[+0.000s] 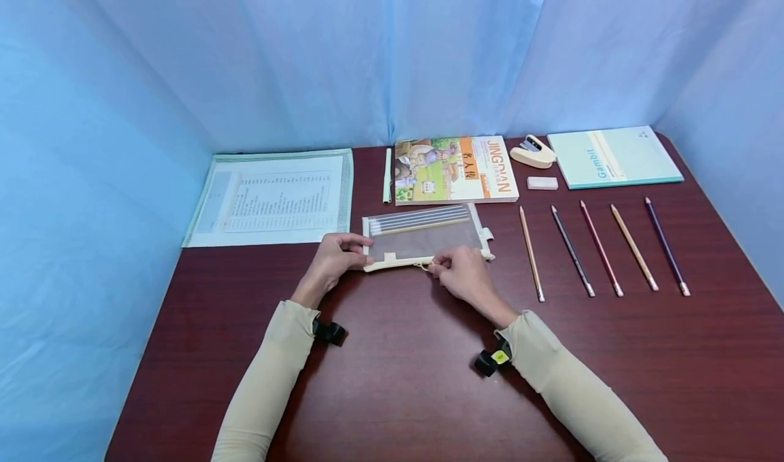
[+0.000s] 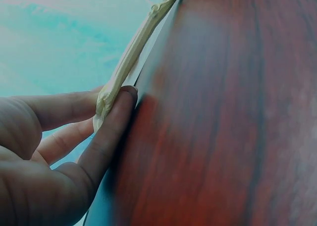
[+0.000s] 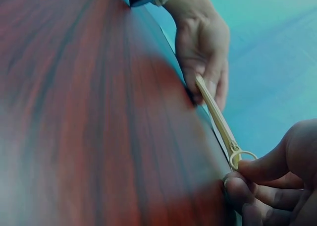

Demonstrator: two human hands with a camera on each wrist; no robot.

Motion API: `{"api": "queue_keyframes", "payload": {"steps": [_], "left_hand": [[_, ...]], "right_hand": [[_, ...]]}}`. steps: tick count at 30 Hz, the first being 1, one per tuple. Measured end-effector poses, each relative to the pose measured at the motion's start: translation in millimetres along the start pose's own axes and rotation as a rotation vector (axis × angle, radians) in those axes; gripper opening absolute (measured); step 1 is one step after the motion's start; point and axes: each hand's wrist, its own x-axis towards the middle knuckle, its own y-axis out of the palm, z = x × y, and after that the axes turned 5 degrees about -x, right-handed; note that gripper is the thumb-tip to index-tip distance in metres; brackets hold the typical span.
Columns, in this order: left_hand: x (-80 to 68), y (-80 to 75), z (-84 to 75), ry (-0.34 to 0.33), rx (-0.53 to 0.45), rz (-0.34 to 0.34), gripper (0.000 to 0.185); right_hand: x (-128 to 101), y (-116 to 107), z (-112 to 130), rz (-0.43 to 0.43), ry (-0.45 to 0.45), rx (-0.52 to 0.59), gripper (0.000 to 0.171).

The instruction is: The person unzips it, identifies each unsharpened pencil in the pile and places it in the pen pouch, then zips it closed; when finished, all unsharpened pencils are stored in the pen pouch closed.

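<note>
Left hand (image 1: pixel 333 258) clamps the end of the clear mesh pencil pouch (image 1: pixel 422 237) lying mid-desk; my right hand (image 1: pixel 462 271) pinches its cream ring zipper pull (image 3: pixel 241 158). Best to draw it level along the track, keeping that end pinned.

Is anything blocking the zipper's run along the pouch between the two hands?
Nothing visible does. The right hand pinches the zipper pull ring, the left hand holds the pouch end, and the zipper edge between them lies bare.
</note>
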Motion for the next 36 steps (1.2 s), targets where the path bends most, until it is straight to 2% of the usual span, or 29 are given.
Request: {"api": "queue_keyframes", "payload": {"steps": [6, 14, 21, 24, 28, 32, 34, 36], "left_hand": [[0.0, -0.5, 0.5, 0.003, -0.009, 0.002, 0.040], [-0.9, 0.2, -0.2, -0.001, 0.008, 0.003, 0.038], [0.7, 0.0, 1.3, -0.009, 0.011, 0.001, 0.038], [1.3, 1.2, 1.6, -0.013, 0.020, 0.001, 0.037], [1.3, 4.4, 0.9, -0.002, 0.039, -0.004, 0.037], [0.1, 6.8, -1.0, 0.034, 0.069, -0.012, 0.039], [-1.2, 7.7, -3.1, 0.054, 0.123, -0.023, 0.040], [-4.5, 8.5, -7.4, 0.073, 0.217, -0.041, 0.042]], "right_hand": [[-4, -14, -16, -0.003, 0.056, 0.002, 0.009], [-11, -35, -44, -0.040, 0.062, -0.061, 0.008], [-23, -62, -68, -0.044, 0.106, -0.118, 0.010], [-28, -73, -76, -0.041, 0.110, -0.103, 0.012], [-30, -81, -82, -0.036, 0.089, -0.097, 0.012], [-31, -81, -82, -0.045, 0.024, -0.178, 0.010], [-33, -80, -82, -0.036, -0.016, -0.222, 0.009], [-35, -79, -81, -0.019, -0.061, -0.260, 0.009]]}}
